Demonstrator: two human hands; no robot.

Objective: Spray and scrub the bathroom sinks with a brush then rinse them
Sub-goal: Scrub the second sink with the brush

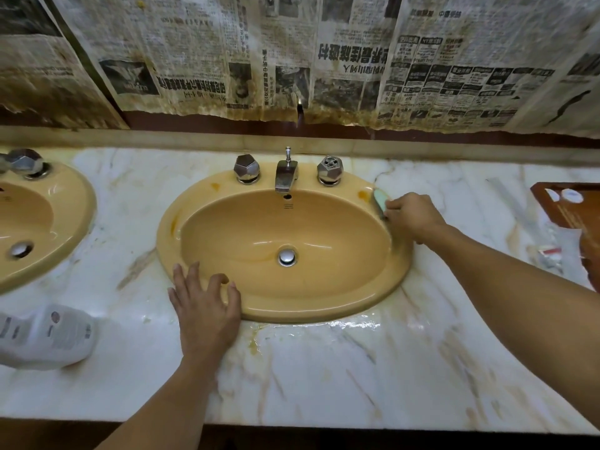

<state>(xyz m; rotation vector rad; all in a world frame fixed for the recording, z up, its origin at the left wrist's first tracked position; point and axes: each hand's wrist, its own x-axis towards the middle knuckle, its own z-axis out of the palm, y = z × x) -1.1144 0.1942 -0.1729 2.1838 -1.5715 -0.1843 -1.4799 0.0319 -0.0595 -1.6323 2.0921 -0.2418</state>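
An oval tan sink (324,306) is set in a marble counter (324,368) in front of me, with a chrome faucet (286,175), two faceted chrome knobs and a chrome drain plug (287,256). My right hand (412,217) grips a pale green brush (380,199) pressed against the sink's right rim. My left hand (206,306) rests flat on the front left rim with the fingers spread. A second tan sink (65,228) shows partly at the left edge. A white spray bottle (48,334) lies on its side on the counter at the lower left.
Stained newspaper (292,60) covers the wall behind the counter. A brown box (571,209) and small packets (548,254) sit at the far right of the counter. A puddle of water (324,326) lies along the sink's front edge.
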